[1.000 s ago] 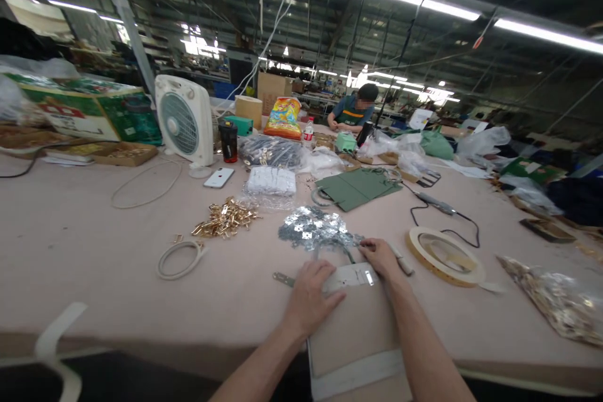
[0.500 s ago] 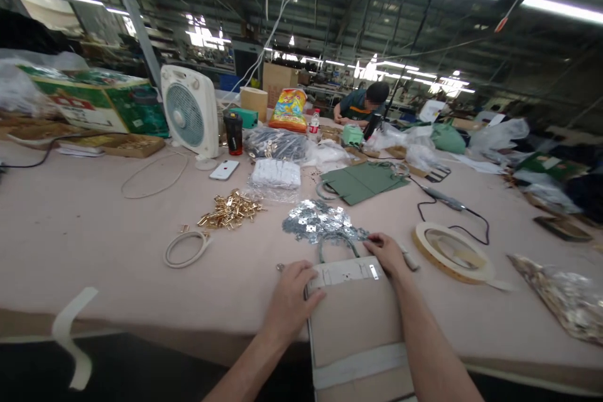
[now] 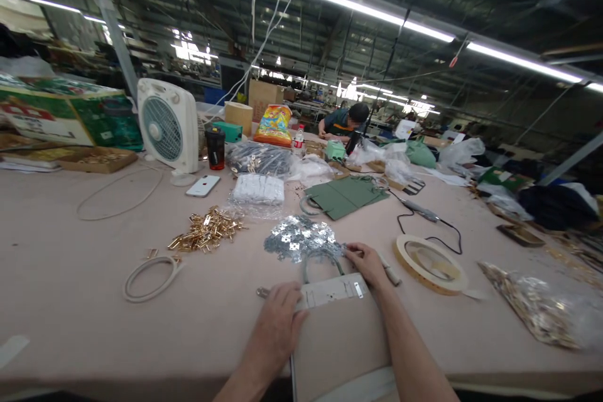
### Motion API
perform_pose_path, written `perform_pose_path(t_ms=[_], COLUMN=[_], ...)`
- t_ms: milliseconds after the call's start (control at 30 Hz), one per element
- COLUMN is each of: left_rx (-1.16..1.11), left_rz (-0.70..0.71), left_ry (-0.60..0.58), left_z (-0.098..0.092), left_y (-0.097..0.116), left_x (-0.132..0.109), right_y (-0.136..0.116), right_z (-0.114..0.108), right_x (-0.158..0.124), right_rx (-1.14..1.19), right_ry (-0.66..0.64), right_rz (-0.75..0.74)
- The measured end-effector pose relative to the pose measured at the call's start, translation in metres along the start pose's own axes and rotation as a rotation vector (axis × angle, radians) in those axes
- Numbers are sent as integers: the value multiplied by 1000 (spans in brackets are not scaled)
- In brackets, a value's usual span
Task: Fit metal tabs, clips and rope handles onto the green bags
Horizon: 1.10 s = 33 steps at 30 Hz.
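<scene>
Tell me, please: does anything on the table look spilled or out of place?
Slightly, yes: a few gold fittings lie apart from their heap, beside the cream coil. The silver metal plates by the right hand spread loosely, but seem deliberately heaped.

Bare left hand [image 3: 276,320], bare right hand [image 3: 368,264], forearms [image 3: 414,352] uncovered too

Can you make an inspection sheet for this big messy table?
Surface: wide pinkish-beige covered table, crowded
Job's things: flat beige panel with looped grey-green handle; flat silvery metal plates, heaped beyond it
Clutter: gold-coloured metal pieces, piled; white rectangular phone
Grippers: bare left hand on the panel's upper left edge; bare right hand at the plates; both grips unclear
Cables: thin black cable loops from grey pen-shaped tool
Surroundings: person in dark top beyond the table; long white lamps overhead
</scene>
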<state>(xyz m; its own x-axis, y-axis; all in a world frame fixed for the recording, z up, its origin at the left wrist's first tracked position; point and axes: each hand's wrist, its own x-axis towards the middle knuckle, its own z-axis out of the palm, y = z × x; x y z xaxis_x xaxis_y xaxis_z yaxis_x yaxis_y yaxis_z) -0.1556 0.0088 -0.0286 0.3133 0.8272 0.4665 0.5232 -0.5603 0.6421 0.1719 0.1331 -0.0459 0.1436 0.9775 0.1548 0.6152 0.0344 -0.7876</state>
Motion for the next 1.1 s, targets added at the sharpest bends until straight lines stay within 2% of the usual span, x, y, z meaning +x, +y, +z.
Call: perform_pose_path(t_ms=[367,600,700,800,867,1000,1100], left_rx=[-38,-57,-63,-70,-69,-70,-89], left_rz=[-22,-57,-57,-54,-50,-49,-83], left_ry=[-7,-28,-34,-37,-38,-33,-11], left_z=[-4,-3,-3,-3,-3,-4,-5], left_y=[6,7,6,6,6,7,8], left_x=[4,3,3,3,3,3,1], right_y=[-4,-14,-24,-50,-76,-128,-147], right_z=[3,1,-6,-13,-13,2,17], right_x=[10,1,-4,-14,-28,-63,-82], right_rx=[-65,95,197,271,301,249,174], right_ry=[-52,-8,21,19,-74,-399,-540], right_rz=[-42,50,82,53,0,-128,-187])
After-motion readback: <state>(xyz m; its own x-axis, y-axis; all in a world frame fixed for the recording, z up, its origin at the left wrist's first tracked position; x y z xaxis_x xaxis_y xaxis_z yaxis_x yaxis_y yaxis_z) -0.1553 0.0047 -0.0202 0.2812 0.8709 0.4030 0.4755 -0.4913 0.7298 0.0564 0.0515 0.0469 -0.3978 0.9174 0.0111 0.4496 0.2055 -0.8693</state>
